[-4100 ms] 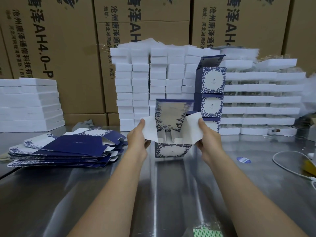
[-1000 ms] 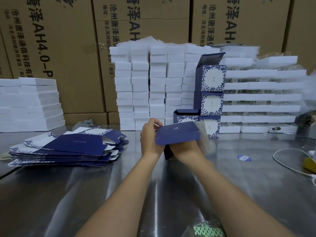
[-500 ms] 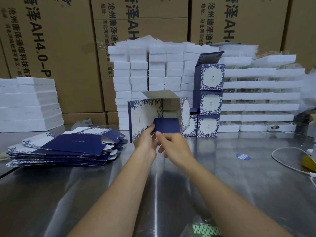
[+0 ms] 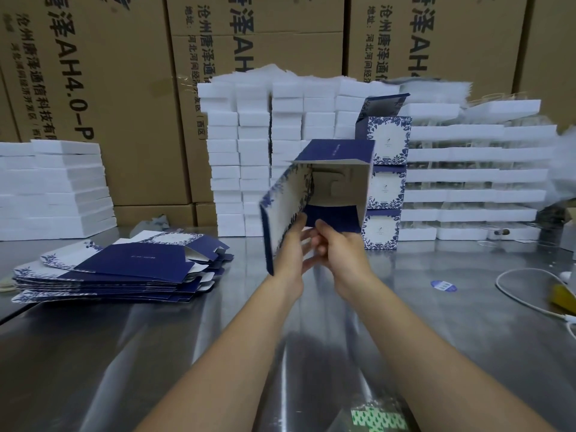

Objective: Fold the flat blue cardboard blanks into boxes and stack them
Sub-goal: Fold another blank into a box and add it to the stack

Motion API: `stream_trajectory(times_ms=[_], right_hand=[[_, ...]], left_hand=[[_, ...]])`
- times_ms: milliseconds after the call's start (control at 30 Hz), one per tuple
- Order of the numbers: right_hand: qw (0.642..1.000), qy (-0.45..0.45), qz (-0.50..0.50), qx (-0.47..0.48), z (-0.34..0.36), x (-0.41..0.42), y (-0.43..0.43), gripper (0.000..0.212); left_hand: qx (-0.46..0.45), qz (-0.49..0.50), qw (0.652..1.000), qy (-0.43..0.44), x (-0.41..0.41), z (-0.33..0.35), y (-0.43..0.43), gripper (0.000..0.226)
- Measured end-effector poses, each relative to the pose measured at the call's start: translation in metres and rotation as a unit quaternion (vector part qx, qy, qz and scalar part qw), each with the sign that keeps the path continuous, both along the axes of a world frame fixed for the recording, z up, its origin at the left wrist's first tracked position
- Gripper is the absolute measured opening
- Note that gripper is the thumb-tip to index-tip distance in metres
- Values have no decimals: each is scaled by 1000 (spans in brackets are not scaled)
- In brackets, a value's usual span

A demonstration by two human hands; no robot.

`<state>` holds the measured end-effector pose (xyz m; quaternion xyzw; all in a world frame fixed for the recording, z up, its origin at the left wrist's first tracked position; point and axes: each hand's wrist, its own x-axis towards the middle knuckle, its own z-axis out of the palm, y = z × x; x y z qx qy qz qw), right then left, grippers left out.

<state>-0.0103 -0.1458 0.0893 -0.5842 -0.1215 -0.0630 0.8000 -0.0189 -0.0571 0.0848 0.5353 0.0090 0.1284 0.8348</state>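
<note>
You hold the half-formed box [image 4: 338, 182] up off the desk [image 4: 156, 338], its open end turned toward you so you can see in to the flaps already tucked at the far end. Your left hand [image 4: 291, 244] pinches the patterned side panel [image 4: 285, 207], which swings out to the left, steadying the shell. Your right hand [image 4: 338, 247] pinches the navy flap [image 4: 335, 218] at the lower edge of the opening, probably to fold it in. The pile of flat blanks [image 4: 124, 269] lies to your left, and the stack of finished boxes [image 4: 388, 141] stands just behind, likely this one's destination.
</note>
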Motion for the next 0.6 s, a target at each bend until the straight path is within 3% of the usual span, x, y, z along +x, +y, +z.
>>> stream_trajectory(times_ms=[133,233,333,467,600], right_hand=[[999,-1,43,-26,-2,-3,4,48],[998,25,37,-46,-4,-3,5,52],[998,41,30,-47,-2,-4,4,43],[998,45,24,-38,0,-4,2,40],[999,30,9,-26,1,-6,3,38]], left_hand=[[62,31,998,-3,-4,2,-15,63],[66,56,996,17,-4,3,-17,62],[41,40,998,18,-8,4,-15,75],[43,51,998,19,-8,7,-10,55],[44,48,998,23,-8,9,-11,56]])
